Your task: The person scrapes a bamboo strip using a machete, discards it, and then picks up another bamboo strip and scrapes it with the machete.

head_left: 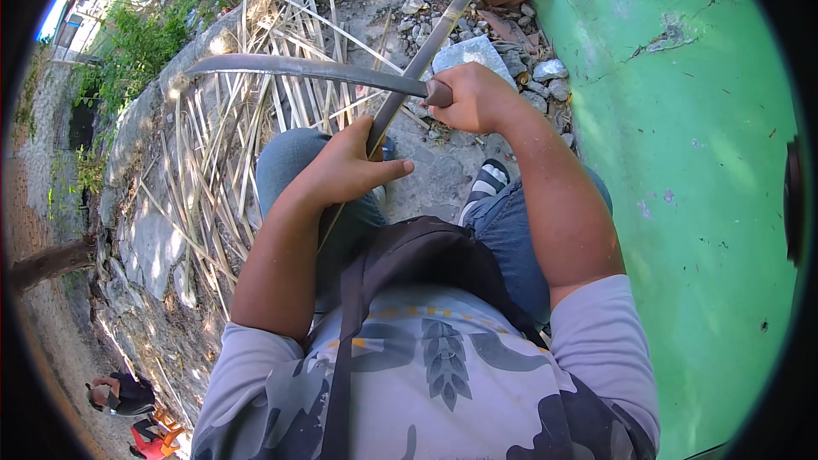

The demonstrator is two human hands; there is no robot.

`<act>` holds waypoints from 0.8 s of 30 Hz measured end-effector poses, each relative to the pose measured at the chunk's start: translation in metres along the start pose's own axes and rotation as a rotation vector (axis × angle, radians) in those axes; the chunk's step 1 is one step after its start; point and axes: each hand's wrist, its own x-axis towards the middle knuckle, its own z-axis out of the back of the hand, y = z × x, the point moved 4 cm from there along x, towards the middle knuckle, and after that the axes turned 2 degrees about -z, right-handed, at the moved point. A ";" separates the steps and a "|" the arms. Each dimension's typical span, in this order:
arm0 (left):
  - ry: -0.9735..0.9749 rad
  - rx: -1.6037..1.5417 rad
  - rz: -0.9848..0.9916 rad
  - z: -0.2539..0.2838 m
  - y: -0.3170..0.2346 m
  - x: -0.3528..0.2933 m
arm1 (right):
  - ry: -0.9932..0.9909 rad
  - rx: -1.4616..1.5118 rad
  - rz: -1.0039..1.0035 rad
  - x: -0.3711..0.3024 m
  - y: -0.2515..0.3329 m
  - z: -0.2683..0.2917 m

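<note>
Both hands are gripping tight: one on a long blade, one on a cane.

The right hand (473,98) is closing fully round the handle of the blade (298,67), which is reaching out leftward, flat across the cane (434,38); the left hand (345,166) is wrapping firmly round the cane's near end, just above the knees, thumb pointing right; the cane is slanting up to the rubble (511,43) by the green wall (682,162); dry strips (230,128) are lying heaped to the left; the edge is sitting near the left hand, so a slip along the smooth cane could probably carry it onto the fingers or a knee.
</note>
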 end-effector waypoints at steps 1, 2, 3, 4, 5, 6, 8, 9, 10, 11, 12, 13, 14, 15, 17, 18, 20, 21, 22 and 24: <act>-0.002 -0.001 0.001 0.000 0.000 -0.001 | 0.003 -0.001 0.010 -0.001 0.003 0.002; 0.000 0.004 0.012 0.001 0.000 -0.001 | 0.006 -0.002 0.020 -0.001 0.006 0.003; 0.003 0.009 0.023 0.001 0.000 -0.002 | 0.007 -0.002 0.023 -0.002 0.006 0.003; 0.000 0.008 0.022 0.001 0.001 -0.002 | 0.002 -0.010 0.029 -0.003 0.006 0.004; 0.000 0.000 0.017 0.000 0.002 -0.002 | -0.004 -0.018 0.035 -0.003 0.007 0.004; -0.001 -0.008 0.011 0.000 0.002 -0.002 | -0.005 -0.018 0.037 -0.003 0.008 0.005; -0.004 0.002 0.005 0.000 0.001 -0.002 | 0.008 0.006 0.024 -0.004 0.008 0.005; -0.007 0.013 -0.001 0.000 0.000 -0.002 | 0.008 0.005 0.023 -0.004 0.007 0.005; -0.006 0.014 0.000 0.001 -0.001 -0.002 | 0.009 0.015 0.026 -0.003 0.007 0.005; 0.000 0.018 0.007 0.001 -0.001 -0.002 | 0.010 0.026 0.029 -0.003 0.006 0.004; 0.007 0.023 0.014 0.001 -0.001 -0.002 | 0.011 0.027 0.028 -0.003 0.006 0.004; 0.008 0.023 0.015 0.000 0.000 -0.002 | 0.011 0.026 0.037 -0.002 0.005 0.004; -0.003 0.018 -0.003 0.000 0.001 -0.001 | 0.012 0.026 0.046 -0.002 0.005 0.004; -0.015 0.013 -0.020 -0.001 0.002 -0.001 | 0.013 0.027 0.045 -0.002 0.004 0.003; -0.018 0.007 -0.031 -0.001 0.003 -0.001 | 0.002 0.003 0.059 -0.001 0.003 0.003; -0.022 0.001 -0.043 -0.001 0.002 -0.001 | 0.002 0.005 0.059 -0.001 0.003 0.003; -0.017 -0.011 -0.037 -0.001 0.003 0.000 | -0.005 0.004 0.054 -0.001 0.003 0.003; -0.013 -0.023 -0.031 -0.002 0.003 0.000 | -0.006 0.004 0.053 -0.001 0.003 0.003; -0.014 -0.022 -0.031 -0.002 0.003 -0.001 | 0.000 0.002 0.047 -0.001 0.003 0.003; -0.032 -0.014 -0.053 -0.001 0.002 -0.002 | 0.005 0.000 0.042 0.000 0.002 0.002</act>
